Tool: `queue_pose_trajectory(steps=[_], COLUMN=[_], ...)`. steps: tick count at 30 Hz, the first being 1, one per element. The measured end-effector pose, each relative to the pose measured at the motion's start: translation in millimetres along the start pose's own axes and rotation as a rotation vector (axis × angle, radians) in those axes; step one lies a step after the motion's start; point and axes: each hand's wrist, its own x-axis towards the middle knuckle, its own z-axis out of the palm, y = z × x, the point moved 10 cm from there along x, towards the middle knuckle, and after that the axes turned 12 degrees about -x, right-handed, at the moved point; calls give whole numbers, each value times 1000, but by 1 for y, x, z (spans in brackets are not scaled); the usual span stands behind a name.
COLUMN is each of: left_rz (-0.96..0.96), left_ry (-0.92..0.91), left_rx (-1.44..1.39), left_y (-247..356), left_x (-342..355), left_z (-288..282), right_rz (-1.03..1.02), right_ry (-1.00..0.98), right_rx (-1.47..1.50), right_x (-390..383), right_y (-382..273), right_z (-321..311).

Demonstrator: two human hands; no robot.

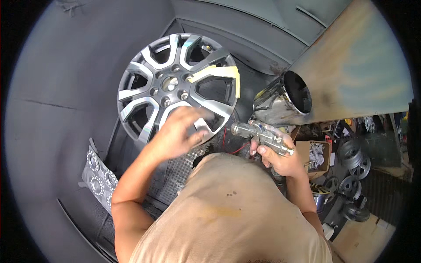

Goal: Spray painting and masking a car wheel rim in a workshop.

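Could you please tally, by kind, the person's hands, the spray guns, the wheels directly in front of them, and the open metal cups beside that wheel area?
Hands: 2 (left hand, right hand)
Spray gun: 1, in the right hand
Wheel: 1
Open metal cup: 1
Total: 5

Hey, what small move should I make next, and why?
Probably draw your left hand clear of the wheel: it covers part of the lower spokes here, and the spray gun in your right hand points toward that side.
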Motion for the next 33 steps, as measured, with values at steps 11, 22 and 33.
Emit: queue_pose_trajectory(steps=[11, 22, 33], left_rz=[70, 358, 108], left_ry=[-37, -159, 180], left_rx=[475, 443, 651], left_y=[-113, -105, -91], left_x=[130, 204, 108], left_z=[-35, 31, -63], right_rz=[112, 67, -35], right_ry=[310, 505, 364], right_rx=[-96, 0, -15], right_x=[36, 27, 14], right_y=[-2, 14, 30], right_z=[-1, -3, -16])
